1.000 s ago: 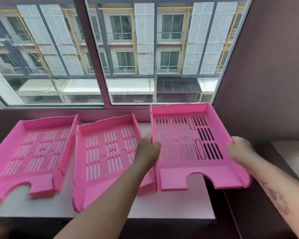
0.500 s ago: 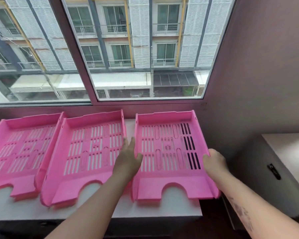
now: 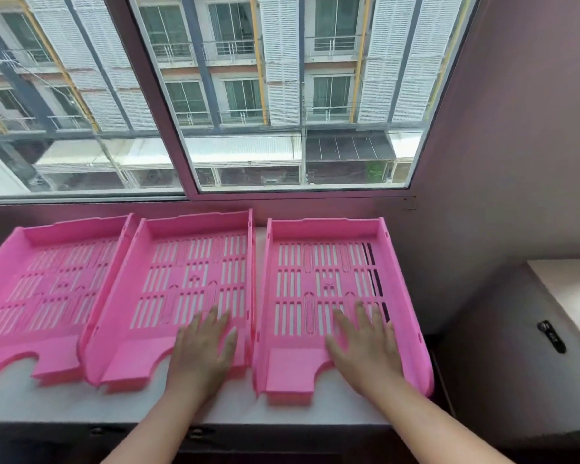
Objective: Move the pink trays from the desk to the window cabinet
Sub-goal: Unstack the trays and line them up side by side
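Three pink slotted trays lie side by side on the white top of the window cabinet (image 3: 235, 408), below the window. The left tray (image 3: 51, 279) has its right edge tucked under the middle tray (image 3: 188, 272). The right tray (image 3: 329, 262) sits flat with a narrow gap to the middle one. My left hand (image 3: 205, 346) rests flat, fingers spread, on the near right part of the middle tray. My right hand (image 3: 365, 343) lies flat with fingers apart on the near part of the right tray. Neither hand grips anything.
A large window (image 3: 248, 95) rises directly behind the trays. A dark wall (image 3: 516, 162) closes the right side. A lower cabinet with a black handle (image 3: 551, 336) and a pale top (image 3: 576, 293) stands at the right. The cabinet's dark front edge (image 3: 282, 433) runs near me.
The right tray was held by both hands above the cabinet, then set down. Both hands have let go of its sides and now rest flat on the middle and right trays.
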`<state>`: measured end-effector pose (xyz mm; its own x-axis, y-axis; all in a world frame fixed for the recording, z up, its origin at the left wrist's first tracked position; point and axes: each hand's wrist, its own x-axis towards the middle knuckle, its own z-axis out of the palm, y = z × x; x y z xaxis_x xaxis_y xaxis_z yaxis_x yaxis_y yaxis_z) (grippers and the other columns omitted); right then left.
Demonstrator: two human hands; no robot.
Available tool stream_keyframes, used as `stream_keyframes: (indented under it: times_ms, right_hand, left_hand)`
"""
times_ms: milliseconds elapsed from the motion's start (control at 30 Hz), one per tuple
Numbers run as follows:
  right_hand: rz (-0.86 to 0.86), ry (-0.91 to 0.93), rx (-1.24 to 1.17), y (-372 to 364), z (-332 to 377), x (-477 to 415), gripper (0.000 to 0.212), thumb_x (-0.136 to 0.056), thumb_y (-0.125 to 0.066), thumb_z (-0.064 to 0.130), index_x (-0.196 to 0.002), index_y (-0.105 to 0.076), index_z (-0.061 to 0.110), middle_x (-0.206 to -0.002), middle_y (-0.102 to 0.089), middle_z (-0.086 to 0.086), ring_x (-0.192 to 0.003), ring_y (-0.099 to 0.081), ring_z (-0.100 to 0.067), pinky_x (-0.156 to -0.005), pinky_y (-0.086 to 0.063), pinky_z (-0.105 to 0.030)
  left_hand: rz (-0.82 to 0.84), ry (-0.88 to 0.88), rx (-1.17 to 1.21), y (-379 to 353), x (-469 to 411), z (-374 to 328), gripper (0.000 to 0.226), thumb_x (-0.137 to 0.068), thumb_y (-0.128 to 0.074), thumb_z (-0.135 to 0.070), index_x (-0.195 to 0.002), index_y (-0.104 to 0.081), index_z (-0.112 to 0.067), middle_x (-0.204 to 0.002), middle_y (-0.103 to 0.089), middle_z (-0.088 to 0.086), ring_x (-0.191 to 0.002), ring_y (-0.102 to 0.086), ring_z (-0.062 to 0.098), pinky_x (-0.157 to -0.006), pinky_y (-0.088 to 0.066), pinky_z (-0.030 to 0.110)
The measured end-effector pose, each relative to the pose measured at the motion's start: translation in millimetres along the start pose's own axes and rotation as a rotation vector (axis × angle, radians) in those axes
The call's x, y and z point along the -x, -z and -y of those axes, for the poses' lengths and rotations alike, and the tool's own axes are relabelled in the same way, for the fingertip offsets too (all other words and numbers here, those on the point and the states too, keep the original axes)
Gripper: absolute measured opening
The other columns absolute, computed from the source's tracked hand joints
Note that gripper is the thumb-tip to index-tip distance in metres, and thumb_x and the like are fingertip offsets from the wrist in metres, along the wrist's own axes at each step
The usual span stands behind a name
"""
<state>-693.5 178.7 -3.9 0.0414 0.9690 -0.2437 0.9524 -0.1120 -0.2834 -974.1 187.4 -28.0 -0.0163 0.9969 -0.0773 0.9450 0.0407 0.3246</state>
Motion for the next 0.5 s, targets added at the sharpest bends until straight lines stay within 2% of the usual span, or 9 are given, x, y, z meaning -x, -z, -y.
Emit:
stream_keyframes:
  times_ms: [133, 500]
  right_hand:
    - [0.03, 0.003, 0.064, -11.8, 3.6, -9.0, 0.068, -0.089, -0.014, 0.066, -0.15, 0.006, 0.044, -0.16, 0.022, -0.003, -0.145, 0.024, -0.03, -0.119, 0.008, -0.054]
    - [0.012, 0.012, 0.1, -14.5, 27.5, -24.9, 0.069, -0.089, -0.011, 0.068, -0.151, 0.007, 0.043, -0.162, 0.017, -0.004, -0.147, 0.018, -0.032, -0.118, 0.007, -0.055]
  left_hand:
    - [0.006, -0.027, -0.076, -2.0, 2.2, 11.5, 0.07, -0.087, -0.02, -0.06, -0.152, -0.026, -0.034, -0.161, -0.019, -0.009, -0.15, -0.014, 0.018, -0.12, -0.01, 0.045]
    - [0.011, -0.053, -0.092, 5.0, -4.8, 30.8, 0.068, -0.086, -0.026, -0.058, -0.15, -0.031, -0.035, -0.158, -0.022, -0.012, -0.148, -0.02, 0.018, -0.12, -0.012, 0.045]
